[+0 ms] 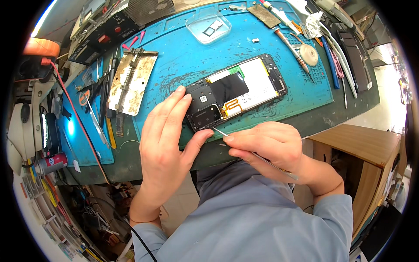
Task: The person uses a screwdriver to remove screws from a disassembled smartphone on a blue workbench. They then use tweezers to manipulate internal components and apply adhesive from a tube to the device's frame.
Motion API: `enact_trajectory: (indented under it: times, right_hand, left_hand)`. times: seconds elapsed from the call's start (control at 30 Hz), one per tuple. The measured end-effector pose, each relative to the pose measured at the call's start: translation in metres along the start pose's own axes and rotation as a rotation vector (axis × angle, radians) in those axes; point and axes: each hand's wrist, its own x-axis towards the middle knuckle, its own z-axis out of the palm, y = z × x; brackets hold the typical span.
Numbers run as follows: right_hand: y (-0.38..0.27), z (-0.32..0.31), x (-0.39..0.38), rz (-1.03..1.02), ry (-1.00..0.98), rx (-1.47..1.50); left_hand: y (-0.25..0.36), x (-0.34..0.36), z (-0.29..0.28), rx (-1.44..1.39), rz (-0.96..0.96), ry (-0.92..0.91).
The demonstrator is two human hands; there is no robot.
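An opened smartphone [238,92] lies tilted on the blue mat, its back cover off, with the battery and black camera module showing. My left hand [163,126] grips the camera end, its fingertips on the upper left corner and its thumb at the lower edge. Pinched in my right hand [270,146] is a thin metal pry tool [279,168] with a flattened rear end. Its tip touches or nearly touches the phone's lower edge beside the camera module; exact contact is too small to tell.
Beyond the phone stands a clear plastic dish [208,27] holding small card trays. A metal clamp fixture [133,81] lies to the left, near tweezers [97,122]. On the right are a pen-shaped tool [293,51] and several hand tools. A wooden cabinet [358,142] stands below right.
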Motion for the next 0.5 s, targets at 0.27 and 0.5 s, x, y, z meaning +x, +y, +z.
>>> enact_trajectory:
  times: [0.27, 0.5]
  right_hand:
    - [0.004, 0.002, -0.006, -0.056, 0.068, 0.07]
    - [0.001, -0.005, -0.006, 0.038, 0.027, 0.28]
  left_hand:
    - [0.001, 0.003, -0.001, 0.071, 0.235, 0.057]
    - [0.012, -0.006, 0.001, 0.155, 0.443, 0.112]
